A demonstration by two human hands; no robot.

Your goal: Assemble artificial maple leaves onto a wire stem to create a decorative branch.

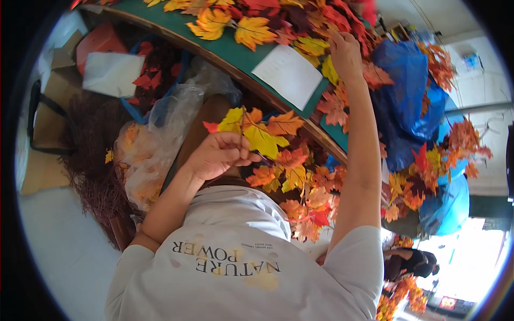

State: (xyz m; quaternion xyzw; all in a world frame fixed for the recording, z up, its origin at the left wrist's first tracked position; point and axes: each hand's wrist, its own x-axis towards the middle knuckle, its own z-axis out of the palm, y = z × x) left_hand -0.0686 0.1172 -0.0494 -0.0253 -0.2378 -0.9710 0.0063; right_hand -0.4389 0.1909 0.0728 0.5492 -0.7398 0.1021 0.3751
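My left hand (222,153) is closed in a pinch on an artificial maple leaf spray (262,138), with yellow, orange and red leaves fanned above the fingers. It hovers over my lap, short of the table's edge. My right arm is stretched out to the far right part of the green table (166,16). There my right hand (346,56) has its fingers curled down among loose artificial maple leaves (316,48). Whatever lies between those fingertips is hidden. Yellow leaves (254,32) and red and orange ones lie along the table around a white sheet of paper (289,75).
More leaf sprays (308,187) hang below the table edge beside my lap. To the left are a clear plastic bag (144,166), brown twiggy stems (93,160) and a blue tub (136,112) with red leaves. Blue plastic bags (407,91) stand right; another person (415,263) is farther off.
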